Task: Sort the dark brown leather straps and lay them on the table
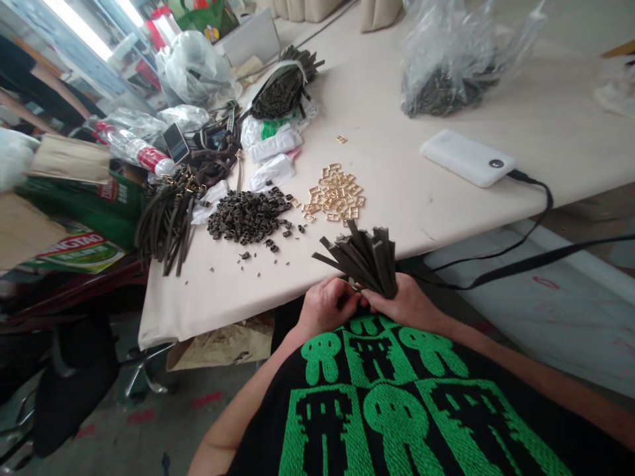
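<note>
Dark strips point(371, 259) are clamped in the right hand point(404, 301), nearer them, their long axis fanning forward from it; just left, the left hand point(325, 306) is curled, whether gripping anything I cannot tell

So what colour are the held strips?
Dark grey-brown strips, best seen in the head view.

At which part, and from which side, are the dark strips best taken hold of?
Probably low on the strips, coming from the right, where the right hand holds them: there they lie close together, while their far ends fan out and might slip apart.
</note>
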A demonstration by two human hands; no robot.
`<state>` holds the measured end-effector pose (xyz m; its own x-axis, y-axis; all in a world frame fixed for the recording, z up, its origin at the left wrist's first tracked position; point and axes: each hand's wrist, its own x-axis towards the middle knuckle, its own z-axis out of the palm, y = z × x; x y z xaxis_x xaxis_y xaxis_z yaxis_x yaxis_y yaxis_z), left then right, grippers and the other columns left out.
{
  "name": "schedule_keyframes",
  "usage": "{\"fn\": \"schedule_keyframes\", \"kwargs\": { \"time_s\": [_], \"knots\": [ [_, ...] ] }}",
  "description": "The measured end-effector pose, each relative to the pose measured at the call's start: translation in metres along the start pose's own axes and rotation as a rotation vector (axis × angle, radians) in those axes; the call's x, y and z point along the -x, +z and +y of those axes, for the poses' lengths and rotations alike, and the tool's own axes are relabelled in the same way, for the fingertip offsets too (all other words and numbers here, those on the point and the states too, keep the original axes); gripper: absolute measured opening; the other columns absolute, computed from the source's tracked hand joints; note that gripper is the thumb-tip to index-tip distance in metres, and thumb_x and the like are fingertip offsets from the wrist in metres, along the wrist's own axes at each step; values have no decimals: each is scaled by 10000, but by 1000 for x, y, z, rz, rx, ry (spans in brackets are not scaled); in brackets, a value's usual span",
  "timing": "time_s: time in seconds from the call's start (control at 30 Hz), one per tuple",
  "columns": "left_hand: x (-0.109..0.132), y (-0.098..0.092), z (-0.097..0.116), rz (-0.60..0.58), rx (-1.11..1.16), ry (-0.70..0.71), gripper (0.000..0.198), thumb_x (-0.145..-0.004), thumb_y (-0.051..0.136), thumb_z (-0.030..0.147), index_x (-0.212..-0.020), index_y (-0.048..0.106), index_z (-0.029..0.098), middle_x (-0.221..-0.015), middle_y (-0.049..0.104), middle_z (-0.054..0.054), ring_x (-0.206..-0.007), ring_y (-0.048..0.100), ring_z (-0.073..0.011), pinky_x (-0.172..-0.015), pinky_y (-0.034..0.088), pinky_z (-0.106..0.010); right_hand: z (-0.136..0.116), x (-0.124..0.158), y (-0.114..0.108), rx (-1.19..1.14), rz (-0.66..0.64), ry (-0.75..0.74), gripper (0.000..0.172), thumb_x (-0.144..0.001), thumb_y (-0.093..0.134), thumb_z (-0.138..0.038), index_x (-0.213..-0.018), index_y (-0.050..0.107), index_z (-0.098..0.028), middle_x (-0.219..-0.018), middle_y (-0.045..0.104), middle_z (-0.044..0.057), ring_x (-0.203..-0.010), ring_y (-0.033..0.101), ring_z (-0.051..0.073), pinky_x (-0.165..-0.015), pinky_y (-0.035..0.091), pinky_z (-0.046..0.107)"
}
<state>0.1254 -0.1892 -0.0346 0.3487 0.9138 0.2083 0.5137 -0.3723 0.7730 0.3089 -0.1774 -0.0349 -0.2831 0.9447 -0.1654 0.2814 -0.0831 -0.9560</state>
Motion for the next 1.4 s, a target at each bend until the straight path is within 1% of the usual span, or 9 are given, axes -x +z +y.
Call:
{"fn": "schedule_keyframes", "kwargs": {
  "time_s": [0.1,0.27,0.37,0.5,0.73,0.9,1.03,1.23,1.4],
  "knots": [
    [4,-6,2,-301,235,94,283,-891,600,338,-660,608,175,-612,626,-14,-530,562,-103,-508,436,-222,-1,-2,-4,-96,-4,66,157,-775,611,-302,-754,669,-158,-624,685,24,-495,594,130,-490,492,243],
    [1,-22,0,-9,80,78,301,-818,697,476,-832,653,178,-824,697,-73,-751,651,-176,-671,524,-296,-3,1,-13,-255,-251,51,191,-810,656,-330,-835,675,-142,-629,678,22,-487,577,107,-473,475,221],
    [-2,-25,0,-199,44,60,352,-870,625,489,-1009,652,166,-921,703,-90,-848,658,-196,-741,531,-313,-4,2,-16,-345,-399,51,243,-826,680,-377,-867,671,-138,-639,675,17,-493,577,101,-468,468,212],
    [9,-46,6,-402,153,-222,321,-960,474,412,-827,639,171,-617,604,9,-510,538,-96,-502,436,-207,-3,-2,-17,-435,-376,62,321,-837,693,-433,-940,675,-129,-715,700,34,-520,591,96,-495,472,211],
    [19,-187,-27,496,-133,-636,294,-917,487,431,-1003,636,193,-533,519,65,-408,450,-92,-427,374,-211,6,-5,-17,-684,-288,213,498,-826,666,-591,-1023,627,-135,-681,655,11,-448,526,76,-408,363,187],
    [-1,-257,-80,572,-783,-845,104,-833,606,294,-925,615,247,-675,618,63,-811,652,-217,-828,526,-407,5,-5,-15,-677,-313,280,448,-843,635,-575,-800,622,-129,-624,614,8,-422,483,68,-390,328,182],
    [-12,-221,-74,767,-729,-495,316,-798,662,313,-1101,621,231,-1067,676,-16,-1010,632,-233,-975,486,-454,0,-6,-15,-638,-332,258,464,-837,644,-549,-650,585,-128,-576,560,0,-441,473,66,-405,339,178],
    [-23,-85,-13,160,384,-391,397,-808,680,406,-1129,617,180,-929,693,-50,-708,660,-128,-621,539,-254,-3,-3,-17,-562,-401,257,427,-814,679,-531,-690,607,-129,-604,604,12,-483,548,88,-451,423,187],
    [-23,-34,2,127,764,-533,243,-823,679,396,-839,598,167,-673,622,18,-540,574,-71,-530,478,-196,-2,-3,-20,-524,-409,243,391,-833,669,-503,-762,653,-119,-687,656,43,-541,590,101,-495,463,197]
  ]
}}
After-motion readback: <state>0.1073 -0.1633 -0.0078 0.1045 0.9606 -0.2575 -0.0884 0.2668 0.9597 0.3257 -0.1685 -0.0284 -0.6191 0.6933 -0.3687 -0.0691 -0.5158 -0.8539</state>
